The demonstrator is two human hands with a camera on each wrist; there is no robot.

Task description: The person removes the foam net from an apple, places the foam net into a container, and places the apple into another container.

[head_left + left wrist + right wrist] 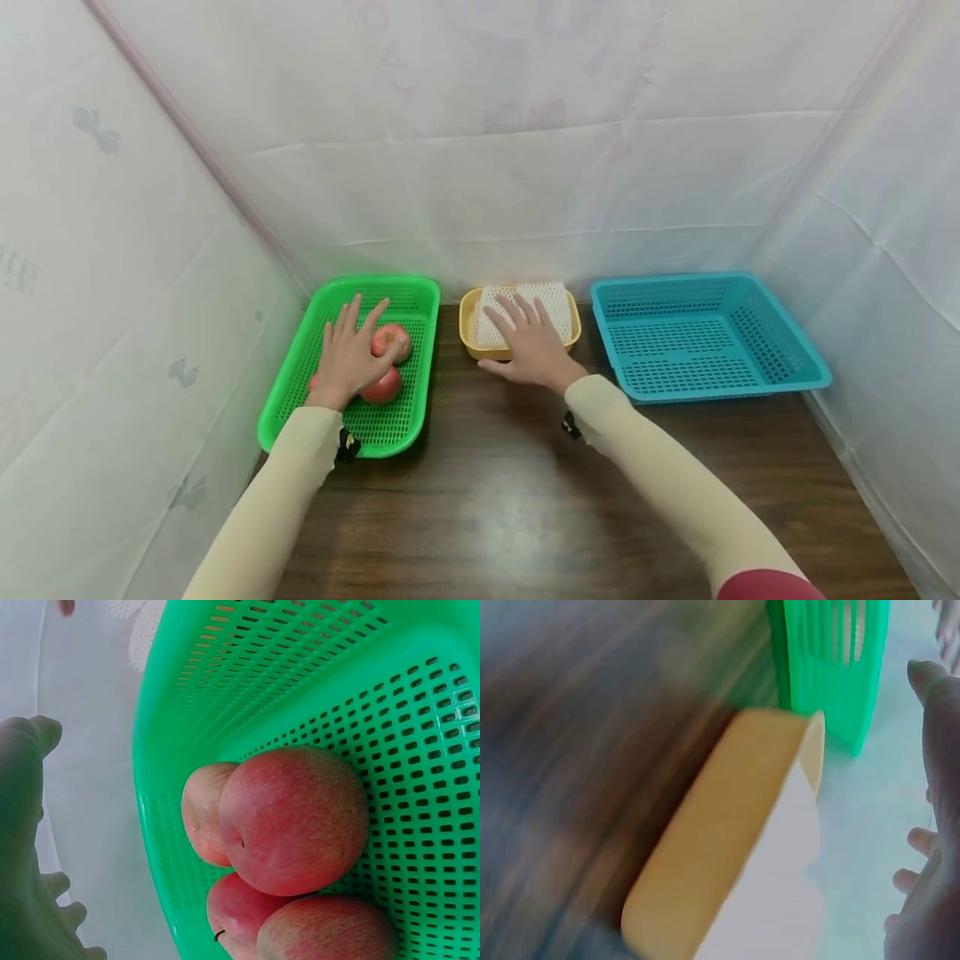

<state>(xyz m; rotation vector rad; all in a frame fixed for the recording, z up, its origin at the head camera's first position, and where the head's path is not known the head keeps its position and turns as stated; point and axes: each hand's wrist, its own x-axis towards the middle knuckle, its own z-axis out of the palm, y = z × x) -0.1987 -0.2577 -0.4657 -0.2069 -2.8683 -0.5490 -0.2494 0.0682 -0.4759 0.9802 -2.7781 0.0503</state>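
Over the green basket (431, 367) hovers my left hand (347, 357), its fingers spread and nothing held. Several red apples (296, 821) lie in that basket below the palm, and the hand hides part of them in the head view. My right hand (531, 340) is spread above a small yellow basket (468, 333), also holding nothing. White foam fruit nets (553, 304) fill this yellow basket, partly covered by the fingers. In the right wrist view the thumb and fingers (924, 841) stand apart from the yellow basket's rim.
A blue basket (682, 337) with nothing in it stands at the right, beside the yellow one. The baskets stand on a dark wooden table (480, 500). White sheeting (510, 183) hangs behind and along both sides.
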